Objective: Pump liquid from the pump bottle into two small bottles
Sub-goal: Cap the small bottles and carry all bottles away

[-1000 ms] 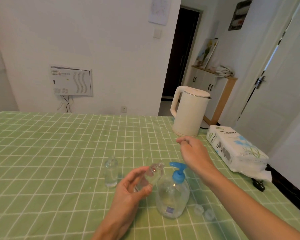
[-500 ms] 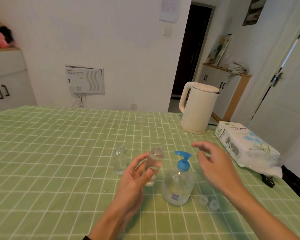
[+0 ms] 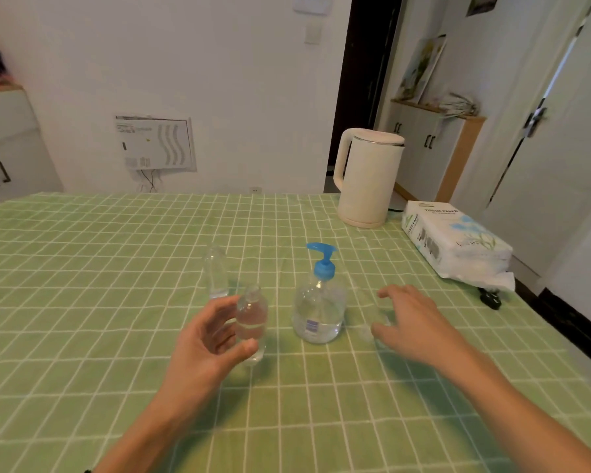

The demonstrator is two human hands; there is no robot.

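Lowered since half a second ago: left hand [image 3: 209, 339] has brought the small bottle [image 3: 252, 319] down and away from the blue spout, and right hand [image 3: 415, 322] has dropped to the cloth. Left thumb and curled fingers pinch the bottle upright, clear liquid to about halfway; whether its base touches the green checked tablecloth [image 3: 82, 302] is unclear. Pump bottle [image 3: 318, 312] stands just right of it, apart, clear liquid in the lower body. Second small bottle [image 3: 215, 271] stands behind, contents blurred. Right fingers spread, holding nothing, near a faint clear cap [image 3: 365, 333]. Kettle [image 3: 369, 179] and tissue pack [image 3: 454, 240] at far right.
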